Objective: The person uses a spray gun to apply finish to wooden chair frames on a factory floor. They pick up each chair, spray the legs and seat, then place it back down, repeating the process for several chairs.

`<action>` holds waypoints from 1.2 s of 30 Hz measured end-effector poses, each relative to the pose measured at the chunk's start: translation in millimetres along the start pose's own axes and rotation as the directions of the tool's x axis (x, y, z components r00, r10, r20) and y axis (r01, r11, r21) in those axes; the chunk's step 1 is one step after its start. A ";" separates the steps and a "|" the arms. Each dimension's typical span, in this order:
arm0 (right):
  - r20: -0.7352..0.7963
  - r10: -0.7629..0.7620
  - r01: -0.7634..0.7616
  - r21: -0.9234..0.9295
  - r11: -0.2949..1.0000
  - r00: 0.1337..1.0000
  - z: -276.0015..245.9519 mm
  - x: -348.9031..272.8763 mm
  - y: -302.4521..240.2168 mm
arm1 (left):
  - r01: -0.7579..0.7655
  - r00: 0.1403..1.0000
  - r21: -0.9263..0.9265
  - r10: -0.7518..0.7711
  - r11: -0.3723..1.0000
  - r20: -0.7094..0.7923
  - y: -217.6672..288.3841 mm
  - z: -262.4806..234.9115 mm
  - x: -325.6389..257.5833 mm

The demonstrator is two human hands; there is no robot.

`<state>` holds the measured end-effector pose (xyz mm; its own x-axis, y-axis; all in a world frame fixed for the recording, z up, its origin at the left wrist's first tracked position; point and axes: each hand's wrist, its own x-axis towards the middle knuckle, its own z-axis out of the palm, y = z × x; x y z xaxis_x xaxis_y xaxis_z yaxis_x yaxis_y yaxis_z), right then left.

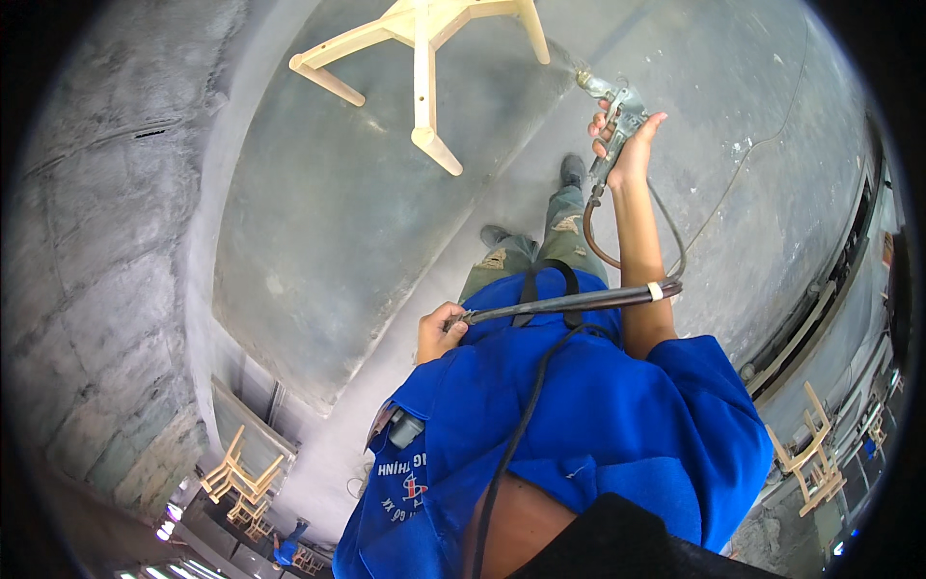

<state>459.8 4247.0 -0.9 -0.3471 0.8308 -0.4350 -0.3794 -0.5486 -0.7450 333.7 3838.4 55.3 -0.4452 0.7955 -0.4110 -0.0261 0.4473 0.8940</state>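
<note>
My right hand point(632, 154) is raised ahead of me, its fingers wrapped round the handle and trigger of a metal spray gun point(625, 114). The gun's nozzle points left, and a faint mist shows near it, close to one leg of a pale wooden chair frame point(424, 72). That frame is cut off by the top edge, with several legs showing. Two hoses point(550, 304) hang from the gun, loop back at my right forearm and run across my waist. Closed on them at my left side is my left hand point(441, 333).
A large grey panel point(318, 232) stretches beneath the chair frame. Rough grey wall point(106, 241) rises at left. More wooden chair frames stand at lower left point(236, 468) and lower right point(815, 449). Another person in blue point(286, 550) is far behind at lower left. A thin cable point(743, 164) trails at right.
</note>
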 end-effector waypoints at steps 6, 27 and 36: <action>0.082 0.088 -0.085 -0.032 0.996 0.993 9.0 -45.7 17.9 | -0.015 0.995 0.028 0.013 0.999 0.096 -3.2 -15.1 0.3; -0.024 0.519 -0.496 -0.332 0.802 0.855 -45.5 -6.3 210.0 | 0.328 0.944 0.088 -0.323 0.941 -0.067 -49.0 -1.5 -0.1; -0.201 0.519 -0.539 -0.522 0.661 0.831 -101.5 76.6 317.9 | 0.463 0.880 0.012 -0.458 0.886 -0.126 -89.7 7.9 2.0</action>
<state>399.6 4145.8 -322.4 -0.3132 0.4247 -0.8494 0.3840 -0.7614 -0.5223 342.3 3803.1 -27.1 -0.4926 0.4437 -0.7486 -0.2183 0.7698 0.5998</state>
